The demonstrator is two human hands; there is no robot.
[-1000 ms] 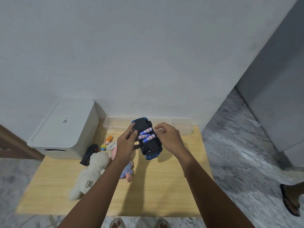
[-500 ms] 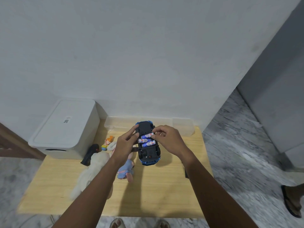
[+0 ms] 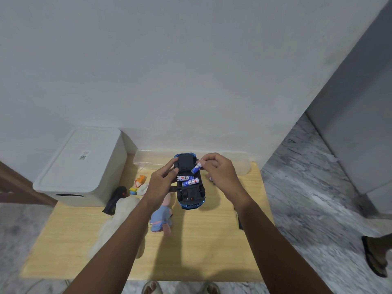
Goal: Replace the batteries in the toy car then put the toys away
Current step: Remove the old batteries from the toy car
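Left hand [image 3: 162, 180] grips the upturned blue toy car [image 3: 189, 183] above the worktop [image 3: 201, 247]; right hand [image 3: 220, 172] pinches an AA battery [image 3: 196, 167] at the bay's one o'clock corner — lift it out endwise, gently.

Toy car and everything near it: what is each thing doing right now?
Toy car: upside down, battery bay open, gripped by the left hand.
Two batteries: lying in the bay.
Third battery: tilted up, pinched by the right hand.
White storage box: lid on.
Clear container: open top.
Plush toys: lying on the table.
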